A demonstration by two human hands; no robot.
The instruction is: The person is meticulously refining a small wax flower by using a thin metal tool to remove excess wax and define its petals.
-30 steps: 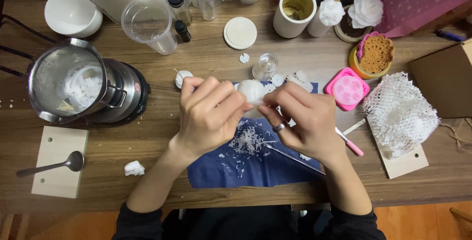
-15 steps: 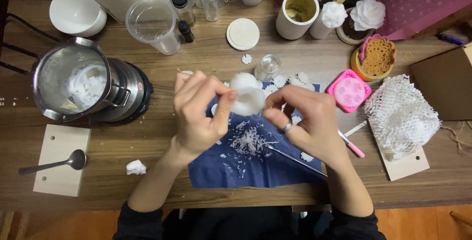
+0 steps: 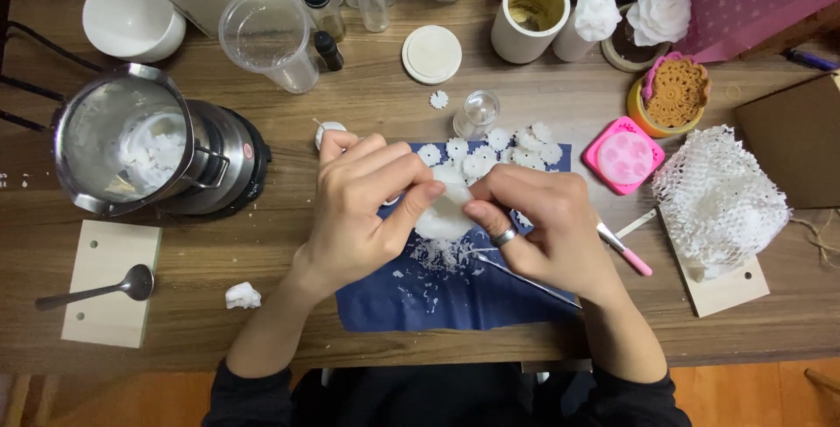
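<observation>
I hold a round white wax piece [image 3: 444, 210] over the middle of the blue cloth [image 3: 455, 296], pinched between both hands. My left hand [image 3: 367, 204] grips it from nine o'clock, thumb pressed on its face; my right hand [image 3: 547, 226], with a ring on one finger, closes on it from three o'clock, fingertips meeting the edge. Both hands are clamped on the piece and nearly touching each other.

Directly below it, at six o'clock, white shavings [image 3: 437, 256] lie scattered on the cloth. At twelve o'clock a cluster of small white wax flowers [image 3: 499, 149] sits on the cloth's far edge, with a small clear glass [image 3: 477, 112] just beyond. A thin metal tool [image 3: 525, 280] lies on the cloth under my right hand, and a pink-handled tool [image 3: 626, 252] sits at four o'clock.

Further out, at nine o'clock, a steel pot [image 3: 122, 147] holding white flakes rests on a heater. A pink mould [image 3: 624, 156] lies at two o'clock, white netting [image 3: 717, 199] at three, and a spoon [image 3: 92, 290] on a wooden block at eight.

I judge the piece brittle: too much thumb pressure could snap it, and crumbs could spill past the cloth onto the desk [image 3: 289, 252]. A slip could also knock the flowers nearby.
</observation>
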